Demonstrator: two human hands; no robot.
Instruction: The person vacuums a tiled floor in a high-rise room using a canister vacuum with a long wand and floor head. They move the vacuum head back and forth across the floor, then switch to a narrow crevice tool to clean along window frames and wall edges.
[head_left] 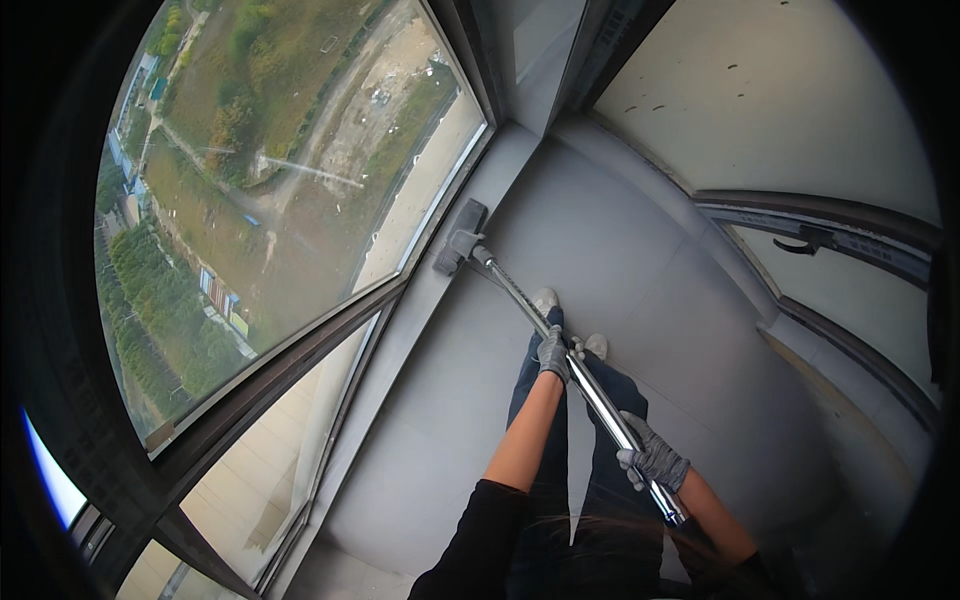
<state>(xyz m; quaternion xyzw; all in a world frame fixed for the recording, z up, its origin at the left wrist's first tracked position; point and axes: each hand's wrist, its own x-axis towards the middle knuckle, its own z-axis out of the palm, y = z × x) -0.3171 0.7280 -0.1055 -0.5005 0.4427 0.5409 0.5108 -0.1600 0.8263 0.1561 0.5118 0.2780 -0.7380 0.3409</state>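
A long chrome vacuum wand [600, 402] runs diagonally from beside my right hip up to the left. Its grey floor head [461, 238] rests against the grey ledge [425, 290] below the window. Halfway along the tube, my left hand [553, 356], in a grey glove, is wrapped around it. My right hand [655, 457], gloved the same way, grips the tube near its rear end. What joins that end is hidden by my arm and dark clothing.
A large dark-framed window [270, 190] stands at my left, with lower panes beneath it. Grey floor tiles [620, 240] spread around my shoes [596, 346]. At the right, a framed window with a dark handle [803, 240] adjoins a pale panel [790, 100].
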